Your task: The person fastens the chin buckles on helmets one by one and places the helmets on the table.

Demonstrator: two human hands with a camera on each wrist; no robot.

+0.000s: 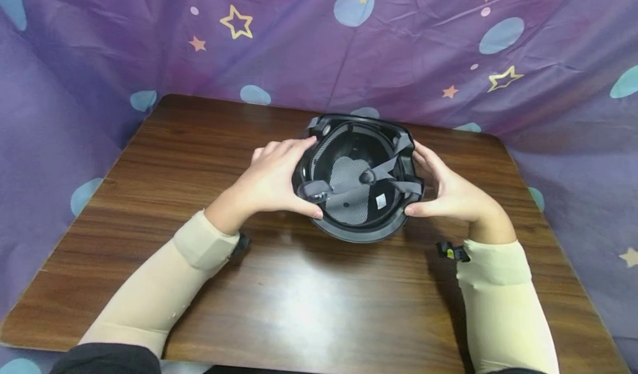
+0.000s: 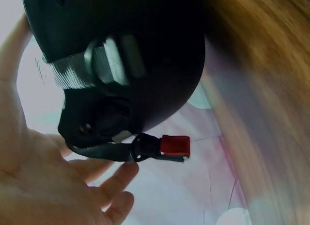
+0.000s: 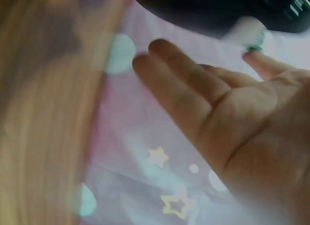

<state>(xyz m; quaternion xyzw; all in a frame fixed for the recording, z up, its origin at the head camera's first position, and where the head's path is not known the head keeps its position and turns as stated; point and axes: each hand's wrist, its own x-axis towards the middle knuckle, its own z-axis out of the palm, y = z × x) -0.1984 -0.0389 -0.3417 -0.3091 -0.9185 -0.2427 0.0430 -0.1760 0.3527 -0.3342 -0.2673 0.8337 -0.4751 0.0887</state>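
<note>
A black helmet (image 1: 355, 234) is held upside down above the table, its grey mesh lining (image 1: 344, 169) and white label (image 1: 381, 201) facing up. Grey straps (image 1: 404, 187) cross its opening. My left hand (image 1: 271, 177) grips the left side, thumb at the near rim and fingers along the side. On the right, my right hand (image 1: 448, 194) holds the helmet with the thumb on the near rim, its other fingers partly hidden behind the shell. In the left wrist view a red-and-black buckle (image 2: 175, 145) hangs from a strap beside the left fingertips.
Beneath the helmet lies a brown wood-grain table (image 1: 219, 307). A purple curtain (image 1: 299, 52) with stars and spots hangs along the back and sides, close behind the far table edge. Dark devices (image 1: 453, 251) are strapped at both wrists.
</note>
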